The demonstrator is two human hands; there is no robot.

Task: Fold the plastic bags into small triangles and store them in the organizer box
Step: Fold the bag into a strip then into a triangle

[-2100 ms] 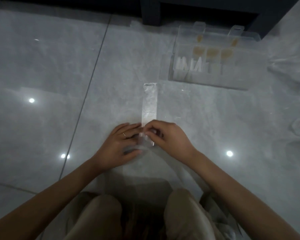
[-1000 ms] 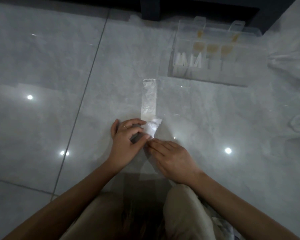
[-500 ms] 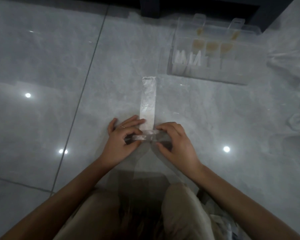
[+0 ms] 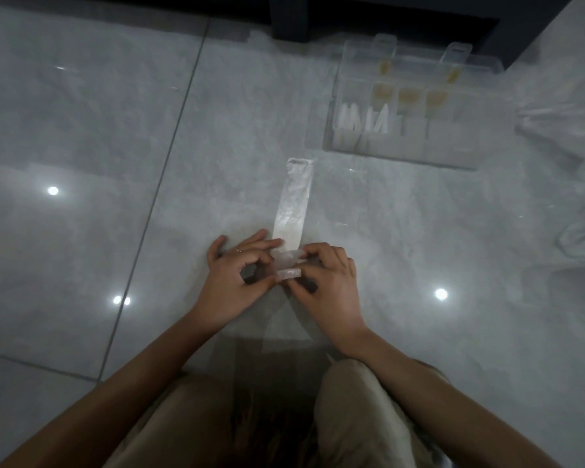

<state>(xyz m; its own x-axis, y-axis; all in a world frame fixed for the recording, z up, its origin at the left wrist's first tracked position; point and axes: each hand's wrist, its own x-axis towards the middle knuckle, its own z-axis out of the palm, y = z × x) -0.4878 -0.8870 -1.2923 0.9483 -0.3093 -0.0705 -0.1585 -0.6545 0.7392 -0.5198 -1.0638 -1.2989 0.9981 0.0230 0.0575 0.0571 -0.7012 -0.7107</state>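
Glossy grey tiled floor (image 4: 81,130), seen from above by a seated person whose knees fill the lower centre. One plastic bag, flattened into a long strip (image 4: 294,201), lies at mid-frame and runs from the hands toward the upper centre. The left hand (image 4: 232,282) and right hand (image 4: 331,285) meet at its near end, and each grip is closed in a thumb-and-fingertip pinch on the folded end (image 4: 288,265). A second earlier this end lay as a flat corner turned to the right under the left hand alone. It is now lifted and held by both hands, which suggests another triangular turn is in progress, with most of the strip unfolded. One clear organizer box (image 4: 453,157) stands open at upper right. Its left compartments hold several white folded triangles (image 4: 365,119), too blurred to count exactly, and five amber patches (image 4: 407,96) show behind them. At least two loose bags (image 4: 578,241) wait at the right edge.
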